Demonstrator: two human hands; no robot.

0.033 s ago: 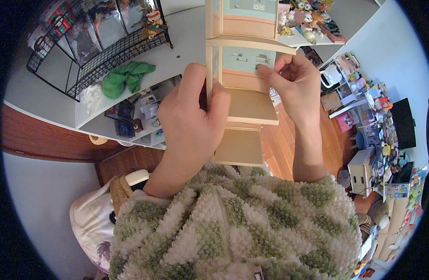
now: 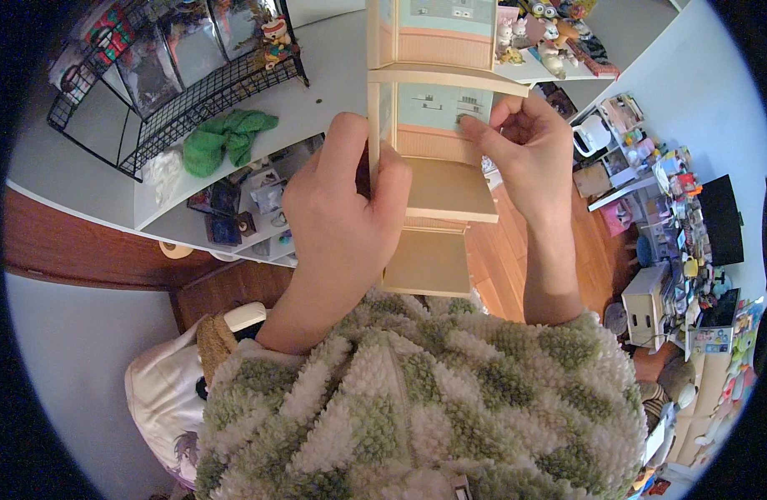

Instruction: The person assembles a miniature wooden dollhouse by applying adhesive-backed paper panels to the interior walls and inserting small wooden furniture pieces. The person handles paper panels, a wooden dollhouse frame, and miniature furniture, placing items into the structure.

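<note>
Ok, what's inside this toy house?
In the toy house, a pale blue wall with grey shelf pictures, pink panelling and a beige floor show. Your left hand covers part of the left side and your right hand some wall; I can't see behind them.

The left hand [image 2: 343, 196] is at the left wall of a tiered, cream-coloured, box-shaped toy house [image 2: 446, 192], the right hand [image 2: 531, 154] at its right side. Left of the house, a flat white shelf [image 2: 338, 71] carries a black metal-wire rack [image 2: 208, 106] and crumpled green cloth [image 2: 223, 143]; small multicoloured figurines [image 2: 550, 37] sit behind the house, rightward.
</note>
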